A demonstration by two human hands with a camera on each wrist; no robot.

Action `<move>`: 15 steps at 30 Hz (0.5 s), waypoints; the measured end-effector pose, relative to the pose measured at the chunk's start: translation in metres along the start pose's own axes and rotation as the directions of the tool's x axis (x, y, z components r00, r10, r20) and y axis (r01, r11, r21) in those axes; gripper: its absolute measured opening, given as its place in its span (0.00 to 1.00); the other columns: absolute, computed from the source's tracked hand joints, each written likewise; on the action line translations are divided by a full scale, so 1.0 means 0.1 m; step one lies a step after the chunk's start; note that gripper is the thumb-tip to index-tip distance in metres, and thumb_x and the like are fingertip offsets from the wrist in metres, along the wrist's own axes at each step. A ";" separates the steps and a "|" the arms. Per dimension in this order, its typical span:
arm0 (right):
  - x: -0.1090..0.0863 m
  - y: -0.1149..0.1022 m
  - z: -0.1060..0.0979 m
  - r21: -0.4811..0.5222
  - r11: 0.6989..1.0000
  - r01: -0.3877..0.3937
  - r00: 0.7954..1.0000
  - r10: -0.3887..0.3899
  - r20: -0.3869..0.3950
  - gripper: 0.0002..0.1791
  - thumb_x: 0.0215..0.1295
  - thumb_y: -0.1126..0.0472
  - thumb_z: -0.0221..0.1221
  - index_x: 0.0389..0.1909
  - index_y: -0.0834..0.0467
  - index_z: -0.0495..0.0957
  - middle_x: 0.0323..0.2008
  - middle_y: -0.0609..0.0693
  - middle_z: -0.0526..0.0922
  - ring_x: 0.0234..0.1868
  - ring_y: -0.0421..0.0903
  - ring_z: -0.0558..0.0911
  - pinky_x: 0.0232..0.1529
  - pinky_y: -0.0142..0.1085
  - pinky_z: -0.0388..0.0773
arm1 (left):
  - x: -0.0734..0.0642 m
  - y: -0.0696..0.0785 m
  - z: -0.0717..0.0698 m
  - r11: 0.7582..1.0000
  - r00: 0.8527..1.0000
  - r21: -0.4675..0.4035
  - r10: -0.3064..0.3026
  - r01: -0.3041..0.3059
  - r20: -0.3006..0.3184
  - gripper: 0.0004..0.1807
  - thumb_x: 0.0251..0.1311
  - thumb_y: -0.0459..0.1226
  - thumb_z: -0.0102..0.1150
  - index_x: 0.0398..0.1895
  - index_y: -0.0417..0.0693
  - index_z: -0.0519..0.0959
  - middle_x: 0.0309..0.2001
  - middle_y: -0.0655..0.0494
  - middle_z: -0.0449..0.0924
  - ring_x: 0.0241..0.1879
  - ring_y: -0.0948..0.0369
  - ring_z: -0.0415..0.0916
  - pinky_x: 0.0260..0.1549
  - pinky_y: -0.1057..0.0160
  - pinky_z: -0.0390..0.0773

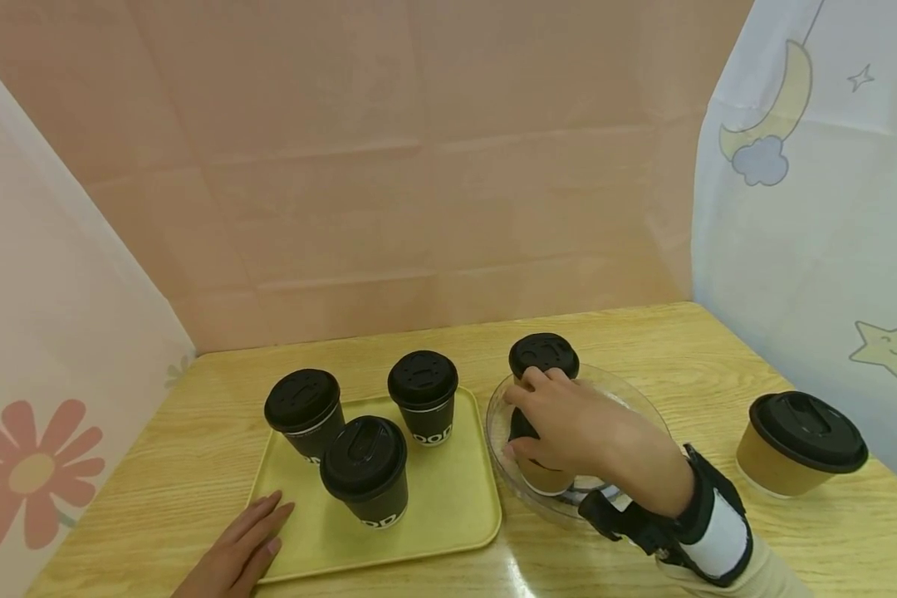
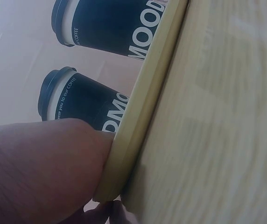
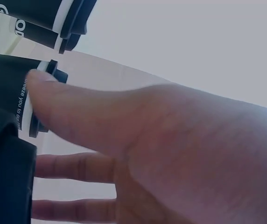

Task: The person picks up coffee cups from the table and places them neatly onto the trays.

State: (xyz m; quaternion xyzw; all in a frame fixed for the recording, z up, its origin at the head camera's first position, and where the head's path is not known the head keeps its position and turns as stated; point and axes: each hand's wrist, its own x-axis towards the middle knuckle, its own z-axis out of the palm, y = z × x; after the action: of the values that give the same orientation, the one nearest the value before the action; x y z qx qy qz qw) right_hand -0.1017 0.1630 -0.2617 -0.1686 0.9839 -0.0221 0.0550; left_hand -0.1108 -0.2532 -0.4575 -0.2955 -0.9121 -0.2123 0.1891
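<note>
My right hand [image 1: 568, 415] spreads over a brown paper cup [image 1: 547, 480] with a black lid; in the right wrist view that dark lid [image 2: 101, 28] is not what shows, so the nearer dark shape [image 3: 7, 172] stands beside my straight fingers [image 3: 75, 166]. A gap shows between thumb and dark shape. Behind this hand another black-lidded cup [image 1: 544, 353] rises from a clear round bowl [image 1: 628, 384]. My left hand [image 1: 235, 544] rests with straight fingers on the left front corner of a yellow tray [image 1: 448, 515].
On the tray stand three black lidded cups: one at back left [image 1: 302, 403], one at back right [image 1: 423, 386], one in front [image 1: 366, 469]. A wide brown tub [image 1: 781, 461] with a black lid stands at the right. Printed cloths [image 1: 815, 249] enclose the wooden table [image 1: 149, 490].
</note>
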 end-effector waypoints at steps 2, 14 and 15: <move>-0.01 0.01 -0.02 -0.017 0.999 0.030 0.999 -0.031 -0.038 0.31 0.61 0.40 0.62 0.60 0.52 0.73 0.51 0.52 0.74 0.52 0.56 0.74 0.49 0.56 0.75 | 0.00 0.01 -0.01 1.000 1.000 0.000 -0.025 0.025 0.011 0.22 0.56 0.30 0.65 0.56 0.45 0.79 0.58 0.45 0.78 0.65 0.94 0.38 0.54 0.92 0.46; -0.07 0.21 -0.08 -0.075 0.982 0.174 0.933 -0.188 -0.306 0.29 0.63 0.45 0.62 0.62 0.54 0.73 0.58 0.54 0.75 0.59 0.58 0.76 0.59 0.60 0.70 | 0.00 0.03 -0.01 0.999 1.000 -0.023 -0.022 0.022 0.014 0.22 0.57 0.30 0.64 0.57 0.43 0.79 0.59 0.44 0.77 0.65 0.94 0.38 0.55 0.92 0.42; -0.08 0.23 -0.08 -0.085 0.980 0.179 0.925 -0.197 -0.326 0.29 0.63 0.45 0.62 0.62 0.54 0.73 0.58 0.54 0.76 0.59 0.58 0.76 0.58 0.60 0.71 | 0.00 0.03 -0.01 1.000 1.000 -0.022 -0.017 0.017 0.008 0.22 0.57 0.30 0.64 0.57 0.43 0.79 0.59 0.44 0.77 0.65 0.94 0.38 0.55 0.92 0.42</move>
State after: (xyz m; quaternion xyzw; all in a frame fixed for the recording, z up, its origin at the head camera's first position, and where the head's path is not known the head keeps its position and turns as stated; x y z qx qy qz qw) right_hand -0.1029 0.1873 -0.2539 -0.2576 0.9585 -0.0289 -0.1189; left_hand -0.1092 -0.2518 -0.4555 -0.2909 -0.9128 -0.2228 0.1803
